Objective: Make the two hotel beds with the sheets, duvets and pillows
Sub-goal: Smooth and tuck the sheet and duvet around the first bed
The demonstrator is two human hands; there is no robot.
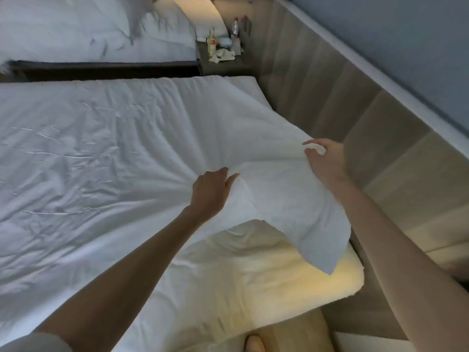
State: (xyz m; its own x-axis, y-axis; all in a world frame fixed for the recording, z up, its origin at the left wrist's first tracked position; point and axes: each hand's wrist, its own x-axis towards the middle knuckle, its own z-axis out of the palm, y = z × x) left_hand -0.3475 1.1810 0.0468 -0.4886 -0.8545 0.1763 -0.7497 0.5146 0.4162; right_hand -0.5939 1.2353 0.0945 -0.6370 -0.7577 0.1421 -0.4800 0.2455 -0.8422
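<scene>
Head view: bottles (212, 44) at twelve o'clock had labels too small for me to read. Left grip (210, 191) and right grip (326, 161) each pinched the duvet (101, 161), whose long axis ran nine-to-three along the near bed (291, 280).

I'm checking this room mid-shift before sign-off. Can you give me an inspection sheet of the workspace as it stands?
Surface: near bed, sheeted in white, corner exposed.
Job's things: white cover spread over the near bed, creased, one corner lifted; far bed holds rumpled white bedding.
Clutter: nightstand between the beds carries bottles and crumpled paper.
Grippers: left hand and right hand each grip the cover's lifted edge.
Cables: nothing seen.
Surroundings: wall panel along the bed heads.
</scene>
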